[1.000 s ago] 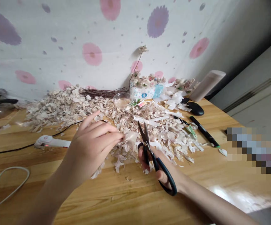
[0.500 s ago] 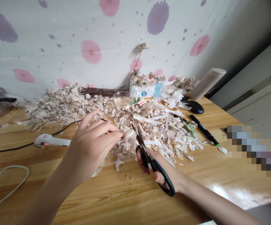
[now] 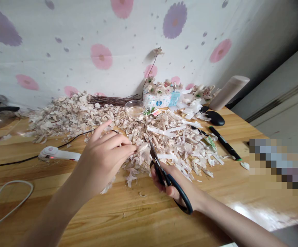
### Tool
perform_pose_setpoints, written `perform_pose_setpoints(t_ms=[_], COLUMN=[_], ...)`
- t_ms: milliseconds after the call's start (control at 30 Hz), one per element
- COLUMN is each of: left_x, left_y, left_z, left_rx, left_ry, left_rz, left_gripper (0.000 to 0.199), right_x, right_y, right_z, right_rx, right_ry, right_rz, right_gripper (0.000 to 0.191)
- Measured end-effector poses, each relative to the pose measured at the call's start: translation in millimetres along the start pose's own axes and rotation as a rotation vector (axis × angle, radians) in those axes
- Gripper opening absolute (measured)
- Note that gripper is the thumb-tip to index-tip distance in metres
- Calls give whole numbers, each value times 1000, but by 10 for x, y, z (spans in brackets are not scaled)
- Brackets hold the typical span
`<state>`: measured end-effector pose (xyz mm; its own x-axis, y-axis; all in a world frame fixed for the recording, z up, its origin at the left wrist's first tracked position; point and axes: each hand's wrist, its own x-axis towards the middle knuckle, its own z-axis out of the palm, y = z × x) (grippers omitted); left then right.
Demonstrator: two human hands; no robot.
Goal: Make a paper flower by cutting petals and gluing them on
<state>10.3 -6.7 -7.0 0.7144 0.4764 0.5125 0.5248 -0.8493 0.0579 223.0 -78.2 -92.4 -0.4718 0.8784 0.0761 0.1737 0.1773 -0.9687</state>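
Between thumb and fingertips, my left hand pinches a pale, petal-like scrap over the front of a big heap of similar scraps. My right hand grips black-handled scissors, fingers through the loops. The blades point up and away, beside the held scrap at its right; they look nearly closed. Whether they touch the scrap cannot be made out.
Behind the heap are a clear round bowl, dark twigs and a tissue pack topped with flowers. A white corded tool lies left. A black mouse and black marker lie right.
The scissor blades have drawn closer together beside the scrap. My left hand keeps its pinch, and the view has shifted very slightly.
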Motion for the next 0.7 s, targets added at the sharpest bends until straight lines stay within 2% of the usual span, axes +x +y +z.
perform_pose_setpoints(t_ms=[367,700], left_x=[-13,-17], left_y=[-5,-48], left_z=[-7,10], left_rx=[-11,6], left_ry=[-18,-6], left_rz=[9,34], left_gripper=[19,18], right_x=[3,-9], right_y=[15,21], right_z=[-1,-6], right_rx=[-33,-53], right_ry=[24,24], right_rz=[-12,39], right_gripper=[69,67])
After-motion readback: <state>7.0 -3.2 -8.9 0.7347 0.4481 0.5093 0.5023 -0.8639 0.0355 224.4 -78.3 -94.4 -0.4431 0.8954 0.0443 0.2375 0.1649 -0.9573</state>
